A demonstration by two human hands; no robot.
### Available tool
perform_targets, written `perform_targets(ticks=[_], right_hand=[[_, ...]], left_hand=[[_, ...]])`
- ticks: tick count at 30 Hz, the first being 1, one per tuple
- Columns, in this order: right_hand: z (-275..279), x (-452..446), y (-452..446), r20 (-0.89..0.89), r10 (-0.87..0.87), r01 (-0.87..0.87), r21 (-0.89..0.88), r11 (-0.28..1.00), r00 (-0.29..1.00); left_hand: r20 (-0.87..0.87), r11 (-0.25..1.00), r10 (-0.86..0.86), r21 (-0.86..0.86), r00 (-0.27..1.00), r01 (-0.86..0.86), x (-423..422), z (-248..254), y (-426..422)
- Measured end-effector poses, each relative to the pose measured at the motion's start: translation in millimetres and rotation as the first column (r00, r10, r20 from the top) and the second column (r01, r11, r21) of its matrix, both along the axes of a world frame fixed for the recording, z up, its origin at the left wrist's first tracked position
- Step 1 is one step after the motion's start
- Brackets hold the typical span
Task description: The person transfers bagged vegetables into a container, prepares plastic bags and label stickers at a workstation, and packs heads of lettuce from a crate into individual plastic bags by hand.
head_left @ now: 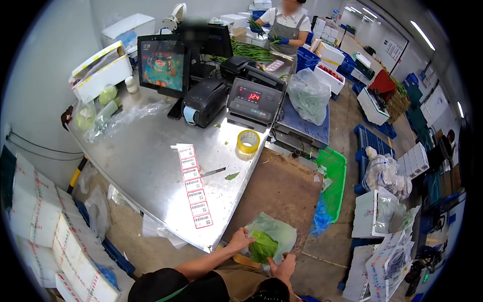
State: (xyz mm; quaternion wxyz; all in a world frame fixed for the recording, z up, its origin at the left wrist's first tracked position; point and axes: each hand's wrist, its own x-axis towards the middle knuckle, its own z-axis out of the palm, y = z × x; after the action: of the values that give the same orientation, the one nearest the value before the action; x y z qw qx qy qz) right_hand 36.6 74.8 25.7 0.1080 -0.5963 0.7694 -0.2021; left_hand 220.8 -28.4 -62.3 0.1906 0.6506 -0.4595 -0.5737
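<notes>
Green leafy vegetable point(263, 246) lies in a clear plastic bag point(283, 232) at the bottom centre, over the near edge of a brown board point(274, 189). My left hand point(241, 240) is closed on the bag's left side, close to the leaves. On the bag's lower right, my right hand point(284, 266) grips the plastic beside the leaves. A strip of printed labels point(193, 186) lies on the metal table point(146, 151), left of the board. Farther up the table are a roll of yellow tape point(247, 143) and a scale display point(254, 97) with red digits.
A label printer point(205, 102) and a screen point(162, 65) stand on the table's far side. Beyond them a co-worker point(288, 27) in blue gloves handles green stalks. A green crate point(336, 178) is right of the board. White boxes point(48, 216) are stacked at left.
</notes>
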Motion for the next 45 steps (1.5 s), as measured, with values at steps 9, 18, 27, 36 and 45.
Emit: perform_targets(ticks=[9, 18, 27, 36, 45], right_hand=[[-80, -14, 28, 0.231, -0.178, 0.063, 0.431, 0.900, 0.956], [-4, -63, -90, 0.917, -0.296, 0.478, 0.140, 0.867, 0.268], [-29, -84, -95, 0.966, -0.098, 0.320, 0.017, 0.947, 0.238], [-61, -55, -75, 0.867, -0.243, 0.322, 0.102, 0.941, 0.435], [-71, -55, -59, 0.626, -0.356, 0.441, 0.022, 0.897, 0.693]], left_hand=[[-0.222, 0.980, 0.037, 0.197, 0.974, 0.007, -7, 6, 5], [-0.657, 0.968, 0.195, 0.247, 0.728, -0.037, -40, 86, -94], [-0.603, 0.981, 0.162, 0.186, 0.781, -0.060, -34, 51, -108], [-0.371, 0.996, 0.066, 0.086, 0.926, -0.036, -28, 11, -71], [-0.281, 0.990, 0.104, -0.058, 0.954, -0.125, -16, 8, -42]])
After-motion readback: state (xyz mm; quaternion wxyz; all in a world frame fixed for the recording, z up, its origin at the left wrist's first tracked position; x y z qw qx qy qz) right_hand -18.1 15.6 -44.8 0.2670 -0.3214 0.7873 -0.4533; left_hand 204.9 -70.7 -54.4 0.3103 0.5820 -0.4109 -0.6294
